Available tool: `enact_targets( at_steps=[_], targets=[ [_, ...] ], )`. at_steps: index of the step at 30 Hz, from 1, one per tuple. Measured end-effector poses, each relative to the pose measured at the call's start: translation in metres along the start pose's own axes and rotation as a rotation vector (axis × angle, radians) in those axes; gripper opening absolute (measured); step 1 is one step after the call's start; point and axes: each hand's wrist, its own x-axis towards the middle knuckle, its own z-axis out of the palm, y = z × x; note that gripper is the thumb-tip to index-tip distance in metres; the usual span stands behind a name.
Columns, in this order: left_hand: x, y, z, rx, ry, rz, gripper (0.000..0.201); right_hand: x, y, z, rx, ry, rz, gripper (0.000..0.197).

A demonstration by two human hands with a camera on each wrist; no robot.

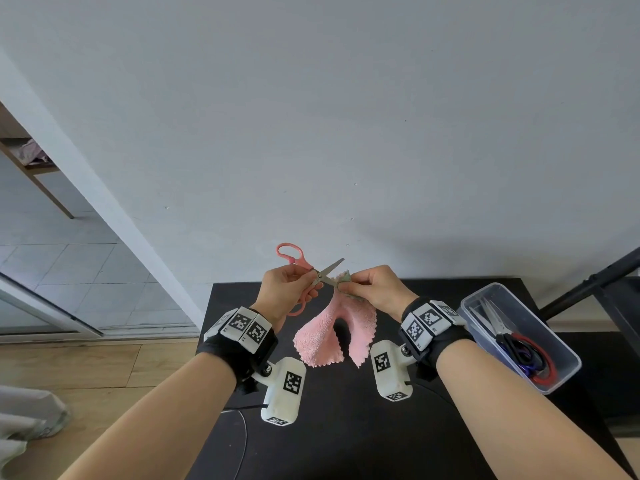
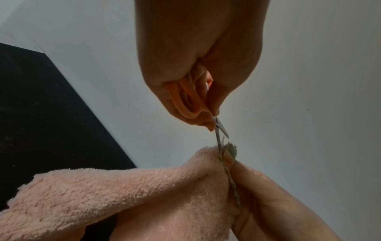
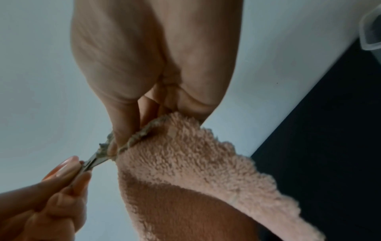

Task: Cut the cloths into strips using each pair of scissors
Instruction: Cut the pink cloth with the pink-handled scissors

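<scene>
Nearest, the pink cloth (image 1: 330, 332) hangs above the black table (image 1: 346, 427), its lower part split into two flaps, its top edge pinched by the curled fingers of the right hand (image 1: 375, 289). Level with it, the left hand (image 1: 282, 289) grips the pink scissors (image 1: 304, 271), whose blades stand apart with the lower blade at the cloth's top edge. Farther right, a clear plastic box (image 1: 485, 299) on the table holds more scissors (image 1: 519, 344).
</scene>
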Motion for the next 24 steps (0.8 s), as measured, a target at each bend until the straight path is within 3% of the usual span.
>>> enact_targets(
  at_steps=[5,9,14,21,24],
  targets=[
    [0.011,0.017,-0.026,-0.183,0.159,-0.028,0.011,-0.012,0.025,-0.019,0.104,0.062,0.055,0.024],
    [0.009,0.026,-0.03,-0.083,0.032,-0.052,0.007,-0.015,0.02,-0.011,0.331,0.126,0.069,0.027],
    [0.005,0.019,-0.019,0.026,-0.032,-0.05,0.007,-0.007,0.0,0.004,0.536,0.046,0.064,0.033],
    [0.001,0.014,-0.009,0.091,-0.053,0.001,0.007,-0.002,-0.014,0.027,0.386,-0.019,0.035,0.01],
    [-0.003,0.013,-0.005,0.085,-0.054,0.035,0.007,-0.002,-0.014,0.028,0.298,0.007,0.012,0.012]
  ],
)
